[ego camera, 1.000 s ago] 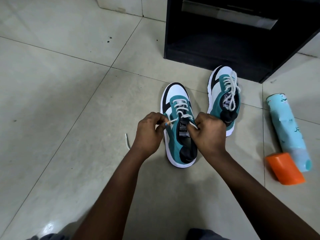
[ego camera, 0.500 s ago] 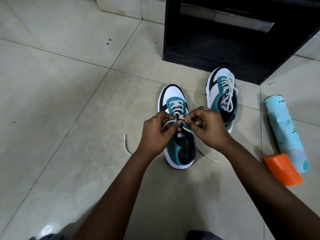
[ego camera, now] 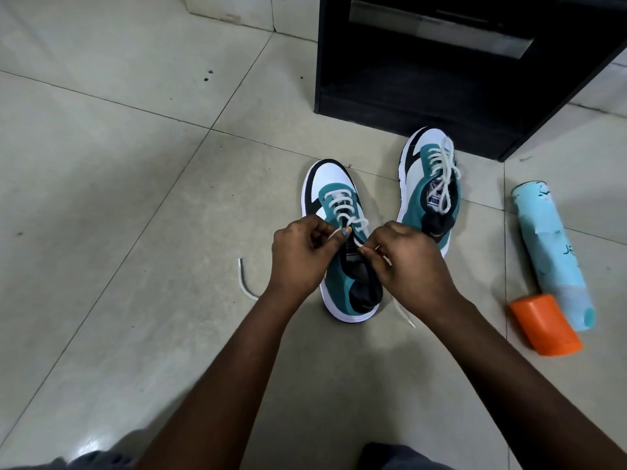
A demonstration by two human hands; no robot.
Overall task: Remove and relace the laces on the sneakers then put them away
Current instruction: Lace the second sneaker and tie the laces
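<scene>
- Pale tiled floor (ego camera: 118, 164), glossy, dark grout lines crossing it
- Near sneaker (ego camera: 339, 290) sits flat on it, toe pointing away, white lace ends trailing on the tiles either side
- Second sneaker (ego camera: 429, 198) just beside it to the right, laced
- Black cabinet (ego camera: 458, 96) stands right behind that one
- Light blue bottle (ego camera: 549, 245) lying on its side at right, orange cap (ego camera: 543, 329) touching its lower end

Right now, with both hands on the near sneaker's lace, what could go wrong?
1. The left hand and right hand pinch the lace close together over the near sneaker; an uneven pull may leave unequal ends.
2. Loose lace ends trail on the floor and could snag.
3. The bottle lies on its side nearby and might roll.
</scene>
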